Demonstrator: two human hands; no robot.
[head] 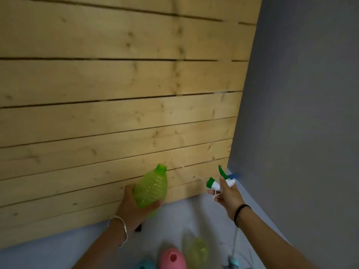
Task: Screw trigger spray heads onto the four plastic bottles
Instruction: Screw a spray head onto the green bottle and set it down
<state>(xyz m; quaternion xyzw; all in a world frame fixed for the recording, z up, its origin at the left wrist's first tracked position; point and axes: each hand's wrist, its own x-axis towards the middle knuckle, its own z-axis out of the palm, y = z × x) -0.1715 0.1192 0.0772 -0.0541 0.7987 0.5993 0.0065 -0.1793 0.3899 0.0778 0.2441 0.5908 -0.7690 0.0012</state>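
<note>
My left hand (129, 204) grips a green ribbed plastic bottle (151, 186) around its base, held up with the open neck pointing up and right. My right hand (226, 195) holds a white trigger spray head with green trigger and green collar (215, 182), its thin dip tube hanging below my fingers. Head and bottle neck are apart by a clear gap. Low in the view stand a pink bottle (172, 258), a yellow-green bottle (197, 249) and a light blue bottle (144, 265), all with open necks.
A wooden slat wall (116, 94) fills the background, and a grey wall (301, 113) stands at the right. The bottles stand on a pale grey surface (58, 247). Another spray head with a blue part (232, 264) lies at the lower right, blurred.
</note>
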